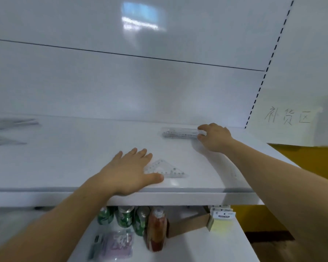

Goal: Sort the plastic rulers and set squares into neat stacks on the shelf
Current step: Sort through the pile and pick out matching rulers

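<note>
A clear plastic set square [167, 170] lies flat near the front edge of the white shelf [64, 157]. My left hand [129, 171] rests flat beside it, fingers spread, thumb touching its lower left edge. Farther back on the right lies a stack of clear straight rulers [180, 132]. My right hand [215, 138] grips the stack's right end between thumb and fingers. More clear rulers or set squares [9, 129] lie blurred at the far left of the shelf.
A white back panel rises behind the shelf, with a slotted upright [263, 80] at the right. On the lower shelf stand green cans [124, 217], a reddish bottle [156, 228], a cardboard box [189, 223], sticky notes [222, 221] and a purple packet [117, 244].
</note>
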